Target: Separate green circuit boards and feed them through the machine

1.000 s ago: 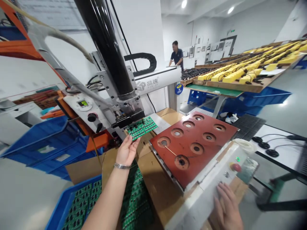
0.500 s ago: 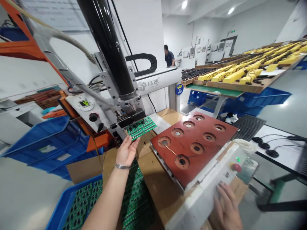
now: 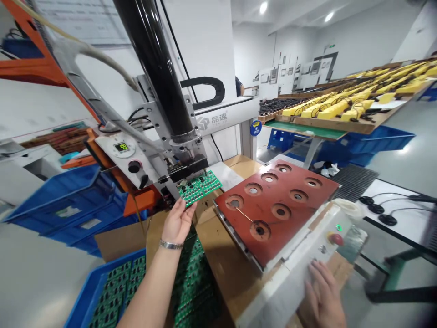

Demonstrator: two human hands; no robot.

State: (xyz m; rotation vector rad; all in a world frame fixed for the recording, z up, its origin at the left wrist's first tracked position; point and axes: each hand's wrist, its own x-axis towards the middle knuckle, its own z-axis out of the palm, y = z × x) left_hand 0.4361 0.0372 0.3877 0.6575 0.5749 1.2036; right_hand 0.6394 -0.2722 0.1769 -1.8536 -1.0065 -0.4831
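Green circuit board (image 3: 200, 187) lies under the machine's black head (image 3: 189, 167), its near edge pinched in the left hand (image 3: 177, 222) grip, while the right hand (image 3: 322, 298) rests open-palmed on the white control box (image 3: 300, 269) beside the red plate (image 3: 278, 205).

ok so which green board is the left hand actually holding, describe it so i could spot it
Start at the big black column of the machine and follow it down to the black head at its foot. Just under that head lies a green circuit board, its near corner pinched by the left hand. Unlike the boards heaped in the blue bin below, it is single and raised.
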